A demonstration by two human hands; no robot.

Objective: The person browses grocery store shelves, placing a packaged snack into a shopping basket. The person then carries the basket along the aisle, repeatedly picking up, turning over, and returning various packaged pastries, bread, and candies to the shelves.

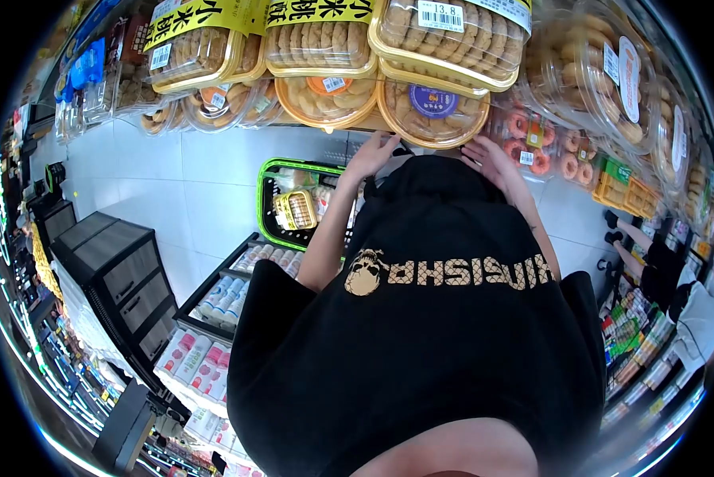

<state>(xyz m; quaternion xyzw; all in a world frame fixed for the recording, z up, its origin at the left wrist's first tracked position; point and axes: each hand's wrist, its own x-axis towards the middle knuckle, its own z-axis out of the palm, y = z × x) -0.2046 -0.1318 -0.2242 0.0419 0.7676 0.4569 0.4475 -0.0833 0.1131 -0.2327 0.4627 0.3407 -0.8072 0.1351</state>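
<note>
A round clear tub of cookies with a purple label (433,103) sits at the shelf's front edge. My left hand (372,154) is at its lower left rim, with the fingers stretched toward it. On the other side, my right hand (488,161) has its fingers spread and slightly curved by the tub's lower right rim. Neither hand is closed round the tub; whether the fingertips touch it is unclear. A rectangular box of cookies (452,40) partly covers the tub from above. To its left is a round tub with an orange label (326,99).
A green-rimmed basket (263,200) holding packaged food stands below the shelf at left. Packs of pink ring cookies (526,143) lie to the right. A dark cabinet (118,270) and stacked tissue rolls (194,359) are at left. Another person (665,266) is at far right.
</note>
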